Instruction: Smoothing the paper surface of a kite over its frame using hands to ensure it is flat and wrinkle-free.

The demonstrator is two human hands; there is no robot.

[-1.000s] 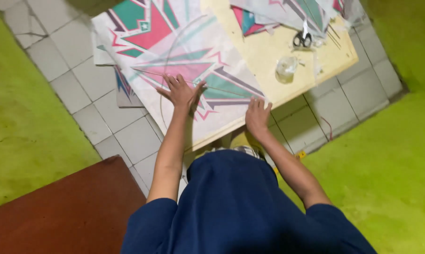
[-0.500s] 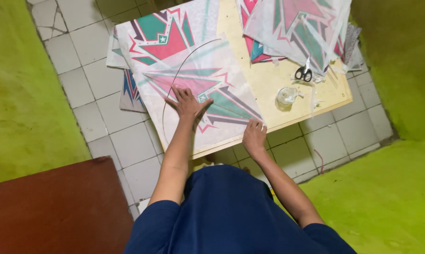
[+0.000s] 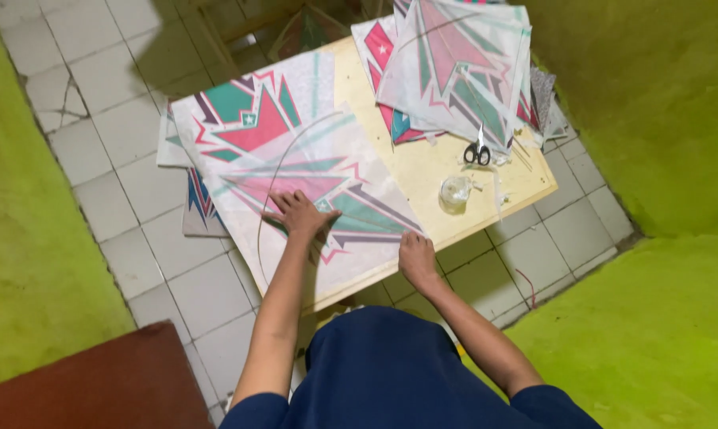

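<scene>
A translucent white kite sheet (image 3: 327, 183) printed with pink and teal star shapes lies flat on a low yellow wooden table (image 3: 422, 171). A thin bowed stick (image 3: 268, 191) curves across its left part. My left hand (image 3: 299, 214) presses flat on the sheet near its middle, fingers spread. Over at the sheet's near right edge, by the table's rim, rests my right hand (image 3: 417, 256), fingers curled down. Neither hand visibly lifts anything.
A stack of finished kites (image 3: 454, 67) sits at the table's far end, with scissors (image 3: 477, 151) and a clear tape roll (image 3: 455, 191) near them. More printed sheets hang off the left (image 3: 200, 202). Grey floor tiles, green walls and a brown board (image 3: 97, 381) surround.
The view has shifted so the table sits lower and more central. My left hand slid a little along the sheet; the bowed stick now shows curving over it.
</scene>
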